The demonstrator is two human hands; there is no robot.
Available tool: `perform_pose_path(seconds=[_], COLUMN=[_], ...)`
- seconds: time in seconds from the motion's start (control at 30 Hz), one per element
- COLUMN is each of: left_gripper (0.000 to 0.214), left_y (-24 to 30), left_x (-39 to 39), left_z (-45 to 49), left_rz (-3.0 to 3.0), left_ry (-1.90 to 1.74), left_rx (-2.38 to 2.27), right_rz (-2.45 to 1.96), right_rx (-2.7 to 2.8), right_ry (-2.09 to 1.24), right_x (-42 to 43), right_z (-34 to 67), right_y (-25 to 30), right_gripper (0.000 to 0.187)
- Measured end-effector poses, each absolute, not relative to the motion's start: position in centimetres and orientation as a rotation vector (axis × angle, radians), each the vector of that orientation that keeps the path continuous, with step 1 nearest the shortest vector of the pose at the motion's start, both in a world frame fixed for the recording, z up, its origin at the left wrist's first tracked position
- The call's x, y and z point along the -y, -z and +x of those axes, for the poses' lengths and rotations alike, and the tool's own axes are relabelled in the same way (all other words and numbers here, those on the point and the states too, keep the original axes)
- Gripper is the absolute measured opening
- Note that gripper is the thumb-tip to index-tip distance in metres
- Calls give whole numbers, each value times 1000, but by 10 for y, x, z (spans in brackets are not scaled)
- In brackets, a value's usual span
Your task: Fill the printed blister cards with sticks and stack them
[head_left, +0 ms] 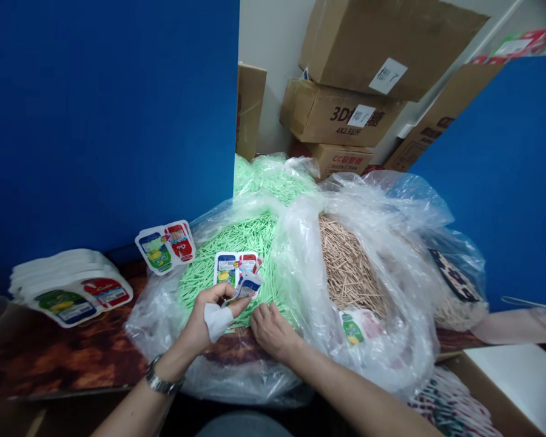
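My left hand (212,312), a watch (161,377) at its wrist, is closed on a bent printed packet (248,285) with blue and white showing. White material covers part of its fingers. Beyond it, a flat printed packet (225,267) in blue and red lies on a heap of thin pale green sticks (227,237) in an opened clear plastic bag (155,315). At the near edge of those sticks is my right hand (273,331), its fingers curled down; what is under the fingertips is hidden.
Several printed packets are stacked (79,291) at the left, with another small pile (166,246) by the bag. A bag of brown sticks (350,261) stands to the right. Cardboard boxes (346,112) are piled behind. An open box (473,382) sits at lower right.
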State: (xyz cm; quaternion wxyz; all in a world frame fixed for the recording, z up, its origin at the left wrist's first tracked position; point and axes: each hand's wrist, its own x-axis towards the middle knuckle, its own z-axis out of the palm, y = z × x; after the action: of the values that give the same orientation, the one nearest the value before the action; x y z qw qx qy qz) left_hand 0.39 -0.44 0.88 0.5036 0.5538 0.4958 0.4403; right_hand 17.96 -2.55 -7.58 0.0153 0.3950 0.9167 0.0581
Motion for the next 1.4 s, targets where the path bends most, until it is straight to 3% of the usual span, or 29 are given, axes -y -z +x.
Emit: perform_pose_path(seconds=[0.3,0.53,0.7,0.9,1.07,1.23,1.4], left_gripper=[32,30,28,28,31,31,28], left_y=[-11,-11,-11,10,28,28,24], left_x=[5,-1,-3,-6,-5,1,11], left_z=[-1,-1,-2,-1,3,7,14], left_rz=[1357,1313,1286,1263,1237,1313,1464], left_ry=[-1070,-1173,-1220,-1225,-1202,-1152,-1147], left_rx=[-1219,-1245,-1294,-1292,-1286,-1295,-1265], right_rz=[1156,1231,1705,2416,2317,2126,2132], right_rx=[-2820,-2941,-3014,-2411,-1541,-1434,-1847], right_ry=[-307,1,609,2318,3367,3564,3599], right_x=[15,1,-7,-21,-25,-19,-12], right_z=[185,208,221,214,206,204,194], right_y=[76,63,51,39,27,-8,-54], right_gripper=[12,13,18,35,40,39,30])
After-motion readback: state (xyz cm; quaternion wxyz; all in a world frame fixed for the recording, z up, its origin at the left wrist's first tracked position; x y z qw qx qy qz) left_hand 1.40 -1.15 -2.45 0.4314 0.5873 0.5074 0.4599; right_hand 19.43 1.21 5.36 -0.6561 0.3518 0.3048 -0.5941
